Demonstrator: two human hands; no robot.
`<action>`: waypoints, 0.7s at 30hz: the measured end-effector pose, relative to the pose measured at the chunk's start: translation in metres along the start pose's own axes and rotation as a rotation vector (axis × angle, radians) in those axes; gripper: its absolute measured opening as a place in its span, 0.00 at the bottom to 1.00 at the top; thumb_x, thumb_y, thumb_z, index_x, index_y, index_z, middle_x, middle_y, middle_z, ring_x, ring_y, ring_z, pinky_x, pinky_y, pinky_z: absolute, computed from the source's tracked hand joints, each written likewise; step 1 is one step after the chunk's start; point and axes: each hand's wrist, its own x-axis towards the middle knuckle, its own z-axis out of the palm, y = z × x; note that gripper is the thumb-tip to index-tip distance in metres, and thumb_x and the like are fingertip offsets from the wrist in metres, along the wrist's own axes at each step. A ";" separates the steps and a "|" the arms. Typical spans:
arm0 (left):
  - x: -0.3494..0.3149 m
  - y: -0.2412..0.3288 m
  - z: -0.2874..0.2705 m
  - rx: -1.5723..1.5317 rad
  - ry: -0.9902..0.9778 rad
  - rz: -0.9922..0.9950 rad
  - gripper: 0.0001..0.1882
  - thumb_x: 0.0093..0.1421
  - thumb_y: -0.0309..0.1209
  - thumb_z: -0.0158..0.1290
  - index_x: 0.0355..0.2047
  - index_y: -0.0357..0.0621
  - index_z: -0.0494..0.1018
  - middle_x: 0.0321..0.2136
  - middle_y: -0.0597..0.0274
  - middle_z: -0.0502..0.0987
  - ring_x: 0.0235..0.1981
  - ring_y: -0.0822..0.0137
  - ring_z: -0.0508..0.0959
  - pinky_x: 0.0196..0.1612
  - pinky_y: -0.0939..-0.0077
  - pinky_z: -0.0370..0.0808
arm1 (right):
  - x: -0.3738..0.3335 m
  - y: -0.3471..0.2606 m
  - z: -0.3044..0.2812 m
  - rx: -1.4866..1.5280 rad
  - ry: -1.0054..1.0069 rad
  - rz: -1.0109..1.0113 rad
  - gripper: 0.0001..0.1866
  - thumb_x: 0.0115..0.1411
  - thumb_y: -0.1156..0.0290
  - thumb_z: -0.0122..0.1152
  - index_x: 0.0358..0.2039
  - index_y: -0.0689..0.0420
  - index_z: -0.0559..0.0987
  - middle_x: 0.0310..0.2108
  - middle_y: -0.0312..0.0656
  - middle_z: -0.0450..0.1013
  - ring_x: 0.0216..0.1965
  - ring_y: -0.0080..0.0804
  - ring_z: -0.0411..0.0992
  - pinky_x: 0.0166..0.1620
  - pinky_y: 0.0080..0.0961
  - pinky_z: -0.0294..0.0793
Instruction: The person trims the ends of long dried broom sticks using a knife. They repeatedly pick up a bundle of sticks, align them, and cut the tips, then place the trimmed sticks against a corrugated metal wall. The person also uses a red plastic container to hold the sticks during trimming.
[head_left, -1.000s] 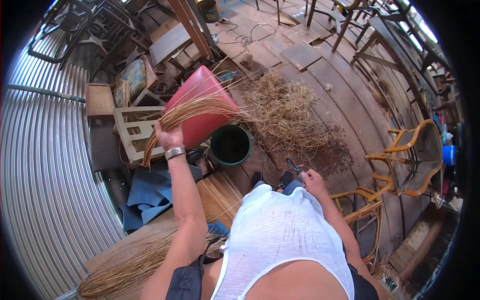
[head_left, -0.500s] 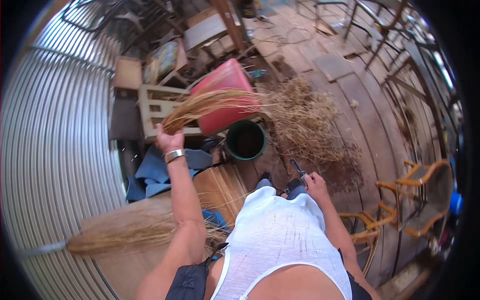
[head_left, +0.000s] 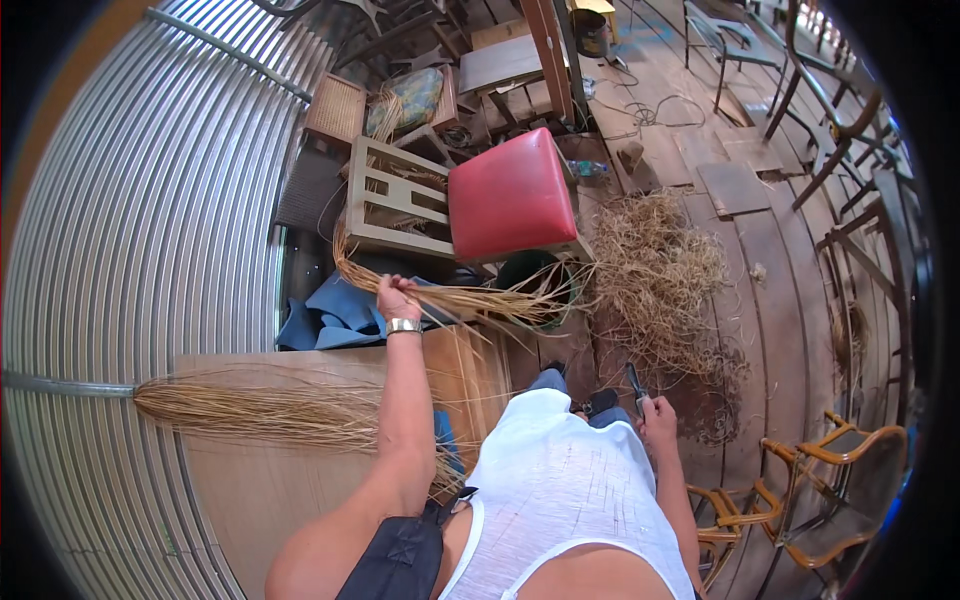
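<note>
1. Your left hand is at the centre left of the frame, raised in front of you, with a metal wristband just below it.
2. This hand is closed as a fist around a bundle of straw fibres. The grip sits near one end of the bundle: a short curved part goes up and left from the fist, and the long part runs to the right, over the green bucket.
3. Your right hand is at the lower right of centre, near your lap. It is closed around a dark tool, whose tip points upward; I cannot tell what kind of tool it is.
4. A red stool stands above the bucket, and a loose straw pile lies to the right of it.
5. A second long sheaf lies on the wooden board at the lower left, well apart from both hands.
</note>
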 end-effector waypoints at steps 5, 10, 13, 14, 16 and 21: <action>-0.071 -0.007 0.063 0.299 -0.085 0.143 0.18 0.60 0.47 0.56 0.26 0.51 0.62 0.13 0.73 0.61 0.13 0.78 0.61 0.18 0.78 0.64 | -0.009 -0.014 -0.020 0.120 0.044 0.081 0.13 0.65 0.61 0.52 0.27 0.54 0.67 0.14 0.36 0.66 0.09 0.18 0.61 0.11 0.17 0.58; -0.099 -0.059 0.070 -0.107 -0.181 -0.228 0.21 0.61 0.54 0.50 0.33 0.49 0.67 0.27 0.63 0.75 0.31 0.64 0.75 0.41 0.62 0.74 | 0.003 -0.075 -0.011 0.145 -0.007 -0.084 0.13 0.66 0.60 0.50 0.27 0.53 0.66 0.14 0.34 0.66 0.10 0.16 0.60 0.12 0.14 0.57; -0.096 -0.078 0.054 -0.097 -0.079 -0.282 0.25 0.60 0.58 0.48 0.37 0.48 0.67 0.31 0.59 0.77 0.33 0.61 0.76 0.46 0.62 0.73 | 0.000 -0.130 0.014 0.159 -0.078 -0.157 0.12 0.67 0.60 0.50 0.28 0.52 0.67 0.16 0.33 0.67 0.11 0.14 0.60 0.13 0.13 0.57; -0.100 -0.080 0.054 -0.082 -0.055 -0.333 0.23 0.64 0.54 0.45 0.39 0.46 0.67 0.33 0.57 0.76 0.36 0.60 0.76 0.47 0.63 0.73 | 0.002 -0.142 0.023 0.149 -0.088 -0.192 0.12 0.67 0.61 0.50 0.28 0.52 0.67 0.16 0.32 0.66 0.12 0.14 0.60 0.13 0.13 0.57; -0.091 -0.088 0.033 -0.059 -0.062 -0.414 0.19 0.66 0.49 0.44 0.38 0.44 0.66 0.35 0.57 0.76 0.39 0.59 0.75 0.49 0.62 0.73 | 0.004 -0.164 0.046 0.122 -0.133 -0.261 0.12 0.67 0.62 0.50 0.28 0.53 0.68 0.18 0.31 0.65 0.12 0.13 0.60 0.14 0.13 0.57; -0.090 -0.103 0.018 -0.103 -0.137 -0.500 0.15 0.69 0.42 0.41 0.38 0.43 0.68 0.37 0.56 0.75 0.41 0.60 0.75 0.52 0.60 0.72 | 0.007 -0.220 0.112 -0.011 -0.191 -0.357 0.12 0.67 0.63 0.50 0.28 0.55 0.67 0.18 0.30 0.62 0.13 0.15 0.61 0.15 0.15 0.58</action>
